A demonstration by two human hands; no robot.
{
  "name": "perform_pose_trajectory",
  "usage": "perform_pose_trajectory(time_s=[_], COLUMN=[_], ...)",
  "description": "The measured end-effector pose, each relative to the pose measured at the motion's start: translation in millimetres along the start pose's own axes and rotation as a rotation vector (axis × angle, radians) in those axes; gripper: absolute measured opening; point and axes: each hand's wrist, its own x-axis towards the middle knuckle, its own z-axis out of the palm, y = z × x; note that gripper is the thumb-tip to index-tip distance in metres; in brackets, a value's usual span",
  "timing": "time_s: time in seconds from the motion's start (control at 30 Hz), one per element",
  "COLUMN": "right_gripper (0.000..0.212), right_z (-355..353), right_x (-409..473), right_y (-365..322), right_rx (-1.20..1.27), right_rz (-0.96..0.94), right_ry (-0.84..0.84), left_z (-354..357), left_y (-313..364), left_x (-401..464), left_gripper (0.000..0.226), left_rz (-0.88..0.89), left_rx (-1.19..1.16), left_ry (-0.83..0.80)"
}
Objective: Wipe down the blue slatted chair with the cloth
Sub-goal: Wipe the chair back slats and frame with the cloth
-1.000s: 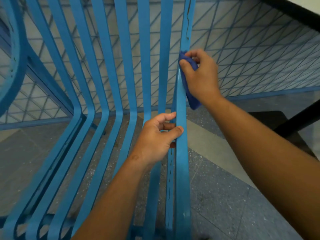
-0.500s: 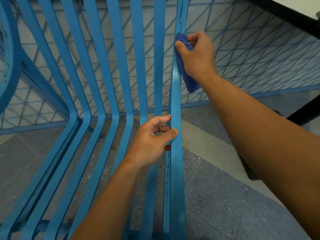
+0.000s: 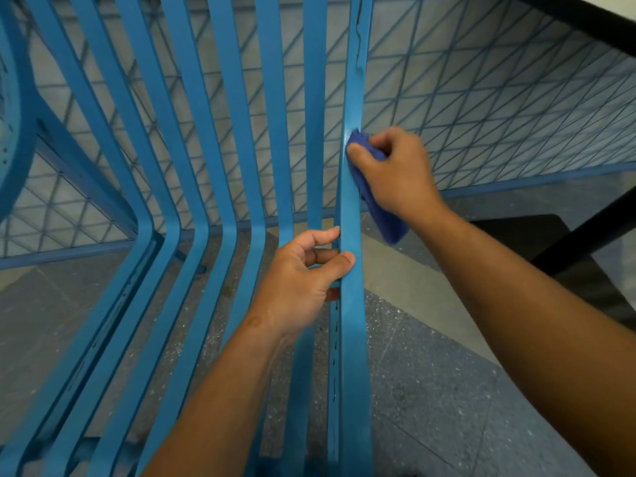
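the blue cloth point(image 3: 370, 180) is gripped by the right hand point(image 3: 395, 173) against the outermost slat point(image 3: 351, 321) (running lengthwise, top to bottom) — which is clasped lower down by the left hand point(image 3: 303, 287).

single head-worn view, forward and down, close above chair slats point(image 3: 272, 132)

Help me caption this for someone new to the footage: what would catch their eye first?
The bright blue slatted chair fills the left and centre of the view, its slats fanning up from the floor. At the rightmost slat, the right hand presses a dark blue cloth against the slat's edge, while the left hand grips the same slat lower down. Behind runs a blue mesh fence.
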Motion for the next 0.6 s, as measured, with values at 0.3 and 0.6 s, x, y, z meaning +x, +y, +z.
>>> perform_pose_trajectory(time_s=[0.3,0.6], right_gripper=[0.023,0.025], right_z=[3.1,12.0], right_x=[65.9,-20.5], right_y=[-40.2,1.5], right_rx=[-0.048,0.008], right_rz=[-0.054,-0.025], right_ry=[0.138,0.077], left_z=[-1.1,1.8], left_y=[0.2,-1.0], left_x=[-0.8,-1.1], left_gripper=[0.035,0.034], left_rz=[-0.013,-0.003], left_rx=[0.003,-0.023], left_ry=[-0.026,-0.022])
